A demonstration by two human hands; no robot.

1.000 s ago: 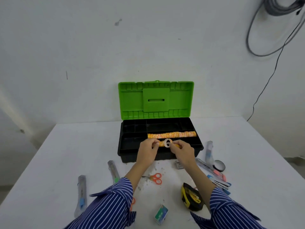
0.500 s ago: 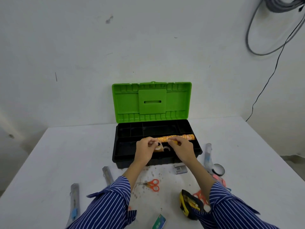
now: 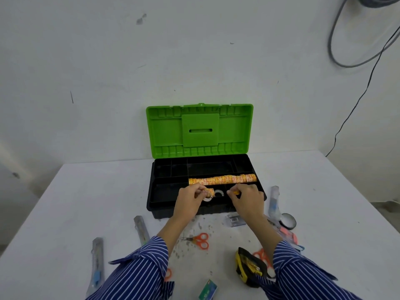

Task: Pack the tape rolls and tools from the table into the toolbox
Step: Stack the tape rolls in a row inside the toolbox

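Tape rolls (image 3: 223, 179) are lying end to end as one long orange-and-yellow row across the middle of the black toolbox (image 3: 158, 191), whose green lid (image 3: 200, 131) is standing open at the table's (image 3: 65, 202) far edge; the rolls in the row are too small to count. The left hand (image 3: 190, 199) is pinching one more small roll (image 3: 208, 194) between thumb and fingertips over the front compartment, and the right hand (image 3: 246, 197) is pinching a second small yellow piece (image 3: 236, 192) the same way; a loose white ring (image 3: 219, 193) is lying between them. Outward on the table, two utility knives (image 3: 141, 230) are lying toward the left edge, three orange-handled scissors (image 3: 200, 240) are showing near the front, one yellow-and-black tape measure (image 3: 249, 266) is sitting by the right sleeve, one black tape roll (image 3: 289, 220) is lying toward the right edge, one clear staple box (image 3: 234, 220) is sitting just before the toolbox, and one small green box (image 3: 208, 290) is sitting at the front edge.
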